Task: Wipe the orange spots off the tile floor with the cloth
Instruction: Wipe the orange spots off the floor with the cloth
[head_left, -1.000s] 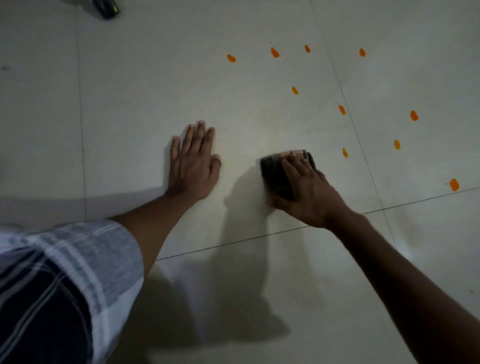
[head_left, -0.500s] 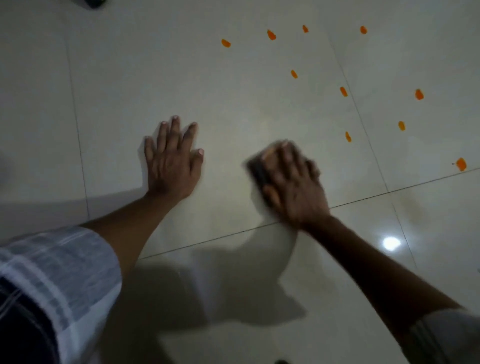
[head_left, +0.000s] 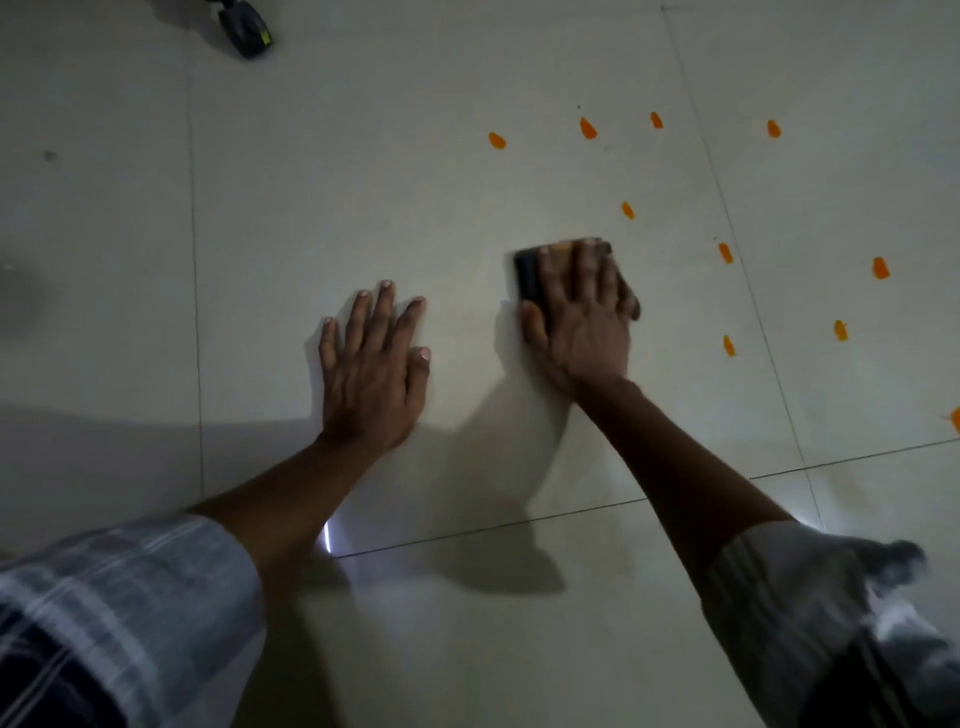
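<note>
Head view shows my right hand flat on the dark cloth, fingers spread and pressing rather than clamped around it, while my left hand lies open and empty on the tile floor at about nine o'clock from it. The cloth looks soft and light — I judge it would bunch if pinched, so a flat palm over its middle suits. The nearest orange spots lie apart from the cloth, from twelve to three o'clock.
</note>
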